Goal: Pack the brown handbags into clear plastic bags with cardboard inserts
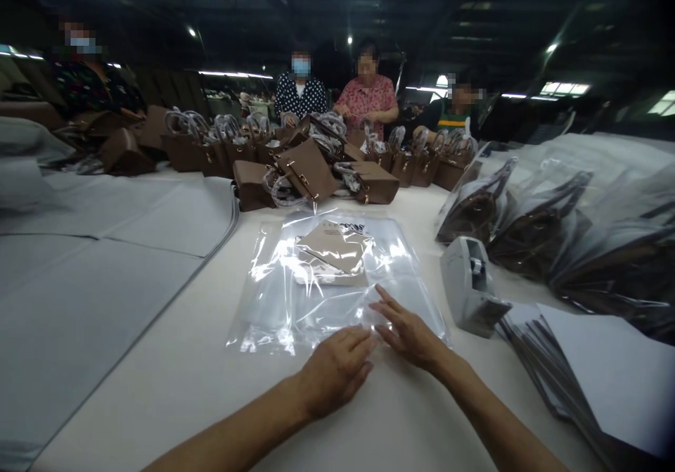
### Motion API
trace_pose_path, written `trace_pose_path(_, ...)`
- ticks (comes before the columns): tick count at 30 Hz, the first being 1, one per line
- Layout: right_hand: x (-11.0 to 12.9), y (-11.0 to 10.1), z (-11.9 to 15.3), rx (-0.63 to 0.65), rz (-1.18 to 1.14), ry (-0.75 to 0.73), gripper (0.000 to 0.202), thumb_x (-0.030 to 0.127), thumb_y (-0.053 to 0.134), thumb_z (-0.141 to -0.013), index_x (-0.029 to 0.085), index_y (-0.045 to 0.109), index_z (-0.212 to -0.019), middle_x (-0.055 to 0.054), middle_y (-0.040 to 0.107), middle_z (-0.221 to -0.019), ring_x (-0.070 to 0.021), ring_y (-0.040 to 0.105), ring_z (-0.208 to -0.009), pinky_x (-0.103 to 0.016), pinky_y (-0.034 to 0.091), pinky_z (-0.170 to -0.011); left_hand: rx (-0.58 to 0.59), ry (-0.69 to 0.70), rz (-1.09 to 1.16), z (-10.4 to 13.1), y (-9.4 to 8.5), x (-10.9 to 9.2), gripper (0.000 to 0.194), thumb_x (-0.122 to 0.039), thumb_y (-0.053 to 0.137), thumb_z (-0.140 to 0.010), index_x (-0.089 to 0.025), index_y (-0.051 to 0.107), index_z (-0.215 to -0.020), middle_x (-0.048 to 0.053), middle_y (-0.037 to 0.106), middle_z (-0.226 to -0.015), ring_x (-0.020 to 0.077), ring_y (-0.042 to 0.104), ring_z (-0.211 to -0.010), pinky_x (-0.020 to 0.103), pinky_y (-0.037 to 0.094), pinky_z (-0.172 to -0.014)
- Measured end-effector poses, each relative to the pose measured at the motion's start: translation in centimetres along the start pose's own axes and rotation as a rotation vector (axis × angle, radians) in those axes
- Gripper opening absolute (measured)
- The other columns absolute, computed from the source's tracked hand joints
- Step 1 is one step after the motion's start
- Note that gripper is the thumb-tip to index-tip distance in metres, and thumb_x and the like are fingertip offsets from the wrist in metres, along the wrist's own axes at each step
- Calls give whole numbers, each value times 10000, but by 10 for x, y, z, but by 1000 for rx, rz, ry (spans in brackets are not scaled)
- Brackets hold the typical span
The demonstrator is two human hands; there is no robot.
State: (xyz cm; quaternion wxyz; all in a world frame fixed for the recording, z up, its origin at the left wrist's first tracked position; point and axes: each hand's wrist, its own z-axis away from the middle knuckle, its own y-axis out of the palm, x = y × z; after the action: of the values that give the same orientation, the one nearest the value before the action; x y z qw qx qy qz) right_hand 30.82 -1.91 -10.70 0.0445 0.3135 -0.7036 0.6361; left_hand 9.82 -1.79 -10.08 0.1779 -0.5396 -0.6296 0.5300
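A clear plastic bag lies flat on the white tabletop, midway between its sides and toward the near edge. Beige cards show at its middle, with dark lettering by them; glare crosses both, and I cannot tell whether the cards are inside the plastic or beneath it.

The left hand is at the bag's near edge, its fingers bent and close together; I cannot tell whether they pinch the plastic. The right hand is just beside it, over the bag's near right corner, fingers a little spread and gripping nothing visible.

A grey tape dispenser stands to the right of the bag. Farther toward the tabletop's right edge are plastic-wrapped handbags, with a fanned pile of white sheets nearer the front. Large grey sheets cover the left side.

Brown handbags with wrapped handles crowd the far edge. Behind them are a person in a dotted top and a person in a pink patterned top.
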Motion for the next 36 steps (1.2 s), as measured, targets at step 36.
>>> trace_pose_path(36, -17, -22, -28, -26, 55, 169, 142, 248, 644, -726, 169, 540, -669, 14, 553, -663, -102, 476, -604, -205, 311, -552, 46, -239, 72, -43, -11, 61, 170, -296, 474, -854, -179, 597, -850, 24, 622, -816, 143, 570, -757, 240, 449, -709)
